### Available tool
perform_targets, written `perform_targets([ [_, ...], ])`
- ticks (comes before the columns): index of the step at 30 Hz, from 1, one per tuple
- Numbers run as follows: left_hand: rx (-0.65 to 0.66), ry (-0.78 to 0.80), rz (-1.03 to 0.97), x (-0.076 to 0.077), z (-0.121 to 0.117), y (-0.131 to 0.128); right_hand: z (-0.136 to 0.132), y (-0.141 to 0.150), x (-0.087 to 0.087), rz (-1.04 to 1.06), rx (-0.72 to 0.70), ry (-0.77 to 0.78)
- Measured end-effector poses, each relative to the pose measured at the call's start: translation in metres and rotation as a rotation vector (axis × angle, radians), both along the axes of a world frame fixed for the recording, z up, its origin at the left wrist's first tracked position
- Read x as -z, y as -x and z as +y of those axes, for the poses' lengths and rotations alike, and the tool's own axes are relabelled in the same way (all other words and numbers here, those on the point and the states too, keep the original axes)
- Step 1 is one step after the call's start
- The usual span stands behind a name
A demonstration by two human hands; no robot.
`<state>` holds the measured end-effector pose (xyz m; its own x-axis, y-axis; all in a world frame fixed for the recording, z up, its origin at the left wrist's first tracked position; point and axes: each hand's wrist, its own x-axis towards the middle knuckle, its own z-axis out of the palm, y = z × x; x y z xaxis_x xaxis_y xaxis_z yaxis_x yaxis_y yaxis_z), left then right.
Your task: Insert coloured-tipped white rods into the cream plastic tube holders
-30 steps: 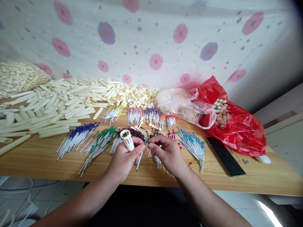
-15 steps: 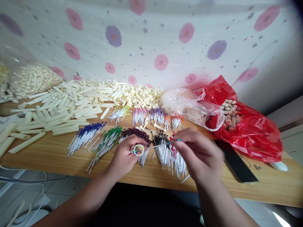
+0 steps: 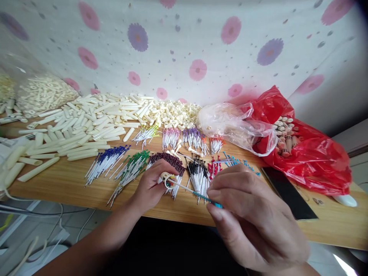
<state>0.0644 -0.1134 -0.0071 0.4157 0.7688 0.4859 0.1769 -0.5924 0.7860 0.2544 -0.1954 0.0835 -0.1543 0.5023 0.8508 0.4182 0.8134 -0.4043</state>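
Observation:
My left hand (image 3: 152,184) is wrapped round a cream pen barrel (image 3: 164,176), its open end facing me with several coloured tips inside. Between the thumb and fingers of my right hand (image 3: 255,214) is a thin refill with a light-blue end (image 3: 217,205). The refill's white tip reaches the barrel's mouth; how far it goes in I cannot tell. Behind my hands lie bunches of refills: dark brown (image 3: 169,161), black (image 3: 197,168), red (image 3: 214,166) and light blue (image 3: 240,160). Green refills (image 3: 133,165) and blue refills (image 3: 110,157) lie to the left.
Long cream tubes (image 3: 83,130) and short cream pieces (image 3: 175,113) are heaped at the back. A clear plastic bag (image 3: 230,119) and a red bag (image 3: 319,161) with pen parts stand at right, beside a black flat object (image 3: 290,195). Cables hang below the table edge at left.
My right hand has come closer and lower, turning the light-blue refill so it slopes down toward me. My left hand still grips the barrel, now tilted more to the right. The view has shifted slightly.

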Motion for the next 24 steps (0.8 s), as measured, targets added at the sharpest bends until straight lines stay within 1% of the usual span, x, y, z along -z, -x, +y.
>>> perform_targets([
  [5,0.042,0.0,-0.027,-0.001,0.001,0.0,-0.003,-0.004,-0.005,-0.032,0.004,0.013],
  [9,0.067,-0.008,-0.016,-0.002,0.0,-0.001,-0.001,-0.002,-0.003,-0.027,0.03,0.027],
  [12,0.074,-0.005,-0.001,-0.005,-0.001,-0.002,0.002,0.002,0.001,-0.026,0.011,0.021],
  [16,0.06,-0.008,0.02,-0.007,-0.003,-0.003,0.009,0.008,0.009,-0.079,-0.011,0.013],
  [19,0.049,-0.05,0.038,-0.004,-0.002,-0.001,0.015,0.013,0.018,-0.102,0.001,-0.002],
  [24,0.039,-0.108,0.098,0.001,0.0,0.006,0.023,0.017,0.034,-0.069,0.033,0.039],
])
